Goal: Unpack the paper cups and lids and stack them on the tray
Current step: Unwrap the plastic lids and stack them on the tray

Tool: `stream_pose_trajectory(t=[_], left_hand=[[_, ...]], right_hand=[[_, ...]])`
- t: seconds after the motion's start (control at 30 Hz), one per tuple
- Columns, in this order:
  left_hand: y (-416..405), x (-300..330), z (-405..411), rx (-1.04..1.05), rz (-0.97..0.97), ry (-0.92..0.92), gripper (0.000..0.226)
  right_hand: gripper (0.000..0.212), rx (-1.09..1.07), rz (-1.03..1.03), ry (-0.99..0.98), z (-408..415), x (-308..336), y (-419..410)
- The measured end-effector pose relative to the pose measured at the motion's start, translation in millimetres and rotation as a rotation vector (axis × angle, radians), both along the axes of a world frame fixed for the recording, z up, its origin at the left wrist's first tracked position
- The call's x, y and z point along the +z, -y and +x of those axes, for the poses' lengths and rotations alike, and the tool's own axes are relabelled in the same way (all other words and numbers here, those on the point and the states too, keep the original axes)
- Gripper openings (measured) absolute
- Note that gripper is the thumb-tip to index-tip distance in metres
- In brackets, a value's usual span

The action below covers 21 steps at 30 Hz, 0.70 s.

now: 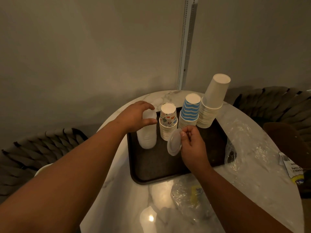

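A dark tray [156, 167] lies on the marble table [121, 199]. On its far side stand three upturned cup stacks: a patterned one [168, 125], a blue-striped one [189, 113] and a tall plain white one [211, 106]. At the tray's left stands a stack of translucent lids [147, 137]. My left hand [134, 115] curls over the top of that lid stack, thumb and fingers around its upper lids. My right hand [193, 145] pinches a single translucent lid [174, 142] upright by its edge, above the tray's middle.
Crumpled clear plastic wrapping [249, 148] lies on the table right of the tray, and more of the wrapping [188, 199] lies in front of it. A printed label [292, 169] sits at the right edge. Woven chairs [33, 153] flank the table; a wall is behind.
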<state>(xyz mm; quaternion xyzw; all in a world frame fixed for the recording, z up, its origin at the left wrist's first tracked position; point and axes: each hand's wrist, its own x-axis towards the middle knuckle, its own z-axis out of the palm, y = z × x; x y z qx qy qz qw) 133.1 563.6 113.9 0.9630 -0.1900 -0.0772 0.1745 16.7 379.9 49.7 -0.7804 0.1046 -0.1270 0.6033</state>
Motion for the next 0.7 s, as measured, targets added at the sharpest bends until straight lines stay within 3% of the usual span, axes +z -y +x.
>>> stream_pose_trajectory(t=[0.17, 0.37, 0.43, 0.53, 0.6, 0.7], left_hand=[[0, -8, 8, -0.002, 0.109, -0.041, 0.06], [2, -5, 4, 0.002, 0.055, -0.094, 0.068], [1, 5, -3, 0.048, -0.074, -0.005, 0.063], [7, 20, -32, 0.2, -0.457, 0.18, 0.03], [16, 25, -61, 0.307, -0.722, -0.087, 0.032], [23, 18, -92, 0.314, -0.853, -0.684, 0.044]], right_hand=[[0.01, 0.007, -0.013, 0.007, 0, 0, 2], [0.015, 0.016, 0.011, 0.017, 0, 2, 4], [0.018, 0.035, 0.053, 0.009, 0, 5, 4], [0.017, 0.084, 0.153, -0.003, 1, 9, 1], [0.016, 0.113, 0.219, 0.012, 2, 13, -3], [0.013, 0.134, 0.272, 0.037, 5, 14, -10]])
